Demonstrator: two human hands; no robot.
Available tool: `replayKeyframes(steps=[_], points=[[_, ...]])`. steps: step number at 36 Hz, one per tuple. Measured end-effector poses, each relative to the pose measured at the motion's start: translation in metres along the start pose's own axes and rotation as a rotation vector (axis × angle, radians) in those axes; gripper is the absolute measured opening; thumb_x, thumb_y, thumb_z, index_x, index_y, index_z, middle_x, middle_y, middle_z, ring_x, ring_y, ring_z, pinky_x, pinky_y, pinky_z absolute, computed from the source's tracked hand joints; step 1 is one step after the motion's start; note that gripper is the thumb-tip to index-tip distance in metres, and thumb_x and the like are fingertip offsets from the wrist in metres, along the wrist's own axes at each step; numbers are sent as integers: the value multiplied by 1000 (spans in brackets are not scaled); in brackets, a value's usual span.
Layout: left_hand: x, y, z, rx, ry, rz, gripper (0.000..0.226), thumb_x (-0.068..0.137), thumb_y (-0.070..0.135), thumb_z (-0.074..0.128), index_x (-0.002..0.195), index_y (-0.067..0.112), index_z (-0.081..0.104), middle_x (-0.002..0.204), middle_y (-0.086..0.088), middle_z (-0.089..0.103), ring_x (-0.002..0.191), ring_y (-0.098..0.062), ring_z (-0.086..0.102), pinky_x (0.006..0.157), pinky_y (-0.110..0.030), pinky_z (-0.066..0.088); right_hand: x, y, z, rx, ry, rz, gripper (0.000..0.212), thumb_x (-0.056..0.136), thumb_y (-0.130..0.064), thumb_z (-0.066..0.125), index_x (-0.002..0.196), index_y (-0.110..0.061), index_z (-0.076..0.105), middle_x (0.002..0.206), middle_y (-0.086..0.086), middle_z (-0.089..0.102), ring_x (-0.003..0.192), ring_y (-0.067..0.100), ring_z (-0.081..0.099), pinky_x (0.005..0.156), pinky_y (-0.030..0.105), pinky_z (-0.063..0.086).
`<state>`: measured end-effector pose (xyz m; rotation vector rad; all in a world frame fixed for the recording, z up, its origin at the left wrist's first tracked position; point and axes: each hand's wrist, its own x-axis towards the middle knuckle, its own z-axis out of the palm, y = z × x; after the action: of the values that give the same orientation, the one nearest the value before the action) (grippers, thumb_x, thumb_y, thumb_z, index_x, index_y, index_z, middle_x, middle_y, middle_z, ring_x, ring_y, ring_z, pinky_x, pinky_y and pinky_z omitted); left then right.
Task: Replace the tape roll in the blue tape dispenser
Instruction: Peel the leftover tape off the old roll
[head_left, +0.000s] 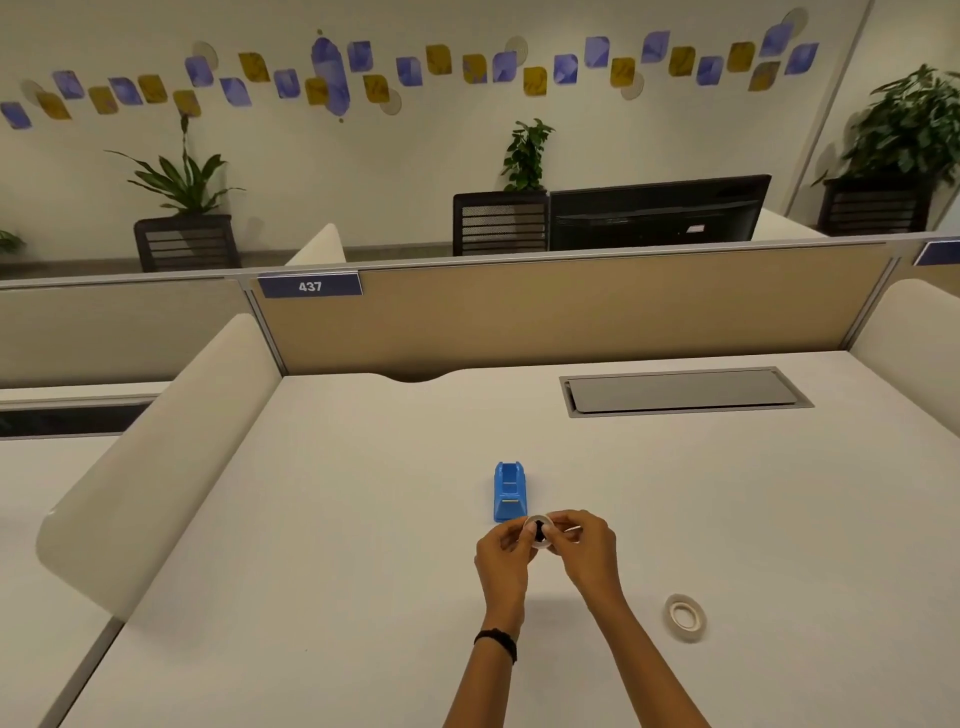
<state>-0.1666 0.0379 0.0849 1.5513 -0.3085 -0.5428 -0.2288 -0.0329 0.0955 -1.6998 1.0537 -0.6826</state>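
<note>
A blue tape dispenser (509, 491) stands on a white desk (363, 519). Just on the person's side of it, the left hand (503, 553) and right hand (582, 545) both pinch one small tape roll (537, 519) with curled fingers. Something dark, probably the hub, sits in the roll's centre. A second tape roll (684, 617) lies well to the right of the dispenser, nearer the person. The hub could slip and drop, or the two rolls could get mixed up.

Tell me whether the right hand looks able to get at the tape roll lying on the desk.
Probably yes. The loose roll lies on bare desk beside that forearm, with nothing between. But the right hand, with the left hand, pinches a second roll and must let go first.
</note>
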Motion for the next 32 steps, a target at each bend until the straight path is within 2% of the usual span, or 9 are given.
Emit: replayKeyframes(steps=[2, 5, 10, 12, 15, 19, 23, 27, 32], points=[[2, -2, -2, -21, -3, -18, 15, 87, 15, 62, 99, 9, 68, 92, -6, 70, 83, -17, 68, 68, -15, 56, 0, 0, 0, 22, -34, -2, 24, 84, -14, 64, 103, 1, 65, 105, 18, 67, 90, 31, 66, 81, 40, 58], [3, -5, -5, -35, -8, -40, 19, 87, 16, 61, 103, 6, 67, 95, -9, 69, 86, -20, 68, 68, -17, 57, 0, 2, 2, 63, -109, 2, 22, 89, -15, 57, 107, -4, 62, 113, 16, 64, 92, 27, 64, 74, 30, 57], [6, -14, -10, -43, -5, -84, 25, 87, 17, 62, 106, 2, 66, 99, -15, 69, 89, -27, 67, 67, -17, 57, 1, 9, 3, 31, -300, 55, 30, 95, -2, 39, 119, -9, 55, 125, 13, 57, 99, 22, 62, 74, 23, 54], [6, -18, -12, -42, -7, -118, 26, 86, 17, 63, 107, 1, 65, 100, -16, 68, 90, -29, 68, 65, -16, 57, 1, 13, 4, -3, -342, 70, 33, 93, 0, 43, 121, -13, 54, 127, 10, 56, 103, 23, 60, 74, 21, 54], [7, -24, -14, -32, -28, -173, 27, 86, 18, 64, 106, 1, 64, 100, -16, 68, 89, -29, 68, 63, -16, 57, 0, 18, 3, -28, -394, 82, 36, 88, -1, 55, 118, -20, 56, 123, 4, 57, 98, 18, 58, 66, 15, 53], [9, -31, -15, 23, -43, -217, 23, 87, 18, 63, 103, 2, 64, 100, -16, 68, 88, -27, 67, 66, -19, 57, 1, 26, 4, -35, -442, 131, 34, 85, -14, 63, 117, -21, 55, 114, -3, 56, 95, 14, 58, 60, 12, 52], [8, -35, -13, 21, -92, -246, 17, 86, 21, 63, 97, 8, 63, 97, -12, 67, 85, -23, 68, 62, -16, 56, 7, 33, 8, 3, -366, 152, 22, 86, -17, 62, 107, -14, 61, 113, 10, 63, 87, 19, 63, 64, 17, 54], [12, -37, -10, 7, -147, -271, 22, 87, 24, 61, 103, 8, 61, 105, -13, 65, 95, -24, 65, 69, -18, 56, 13, 41, 10, 9, -224, 189, 25, 85, -13, 63, 108, -3, 62, 113, 17, 63, 94, 31, 65, 77, 33, 57], [15, -36, -7, -40, -180, -303, 17, 91, 24, 56, 97, 13, 68, 99, -8, 69, 93, -20, 67, 64, -15, 56, 22, 46, 7, -5, -156, 207, 20, 81, -13, 68, 98, -3, 67, 104, 16, 68, 83, 25, 64, 68, 27, 57]])
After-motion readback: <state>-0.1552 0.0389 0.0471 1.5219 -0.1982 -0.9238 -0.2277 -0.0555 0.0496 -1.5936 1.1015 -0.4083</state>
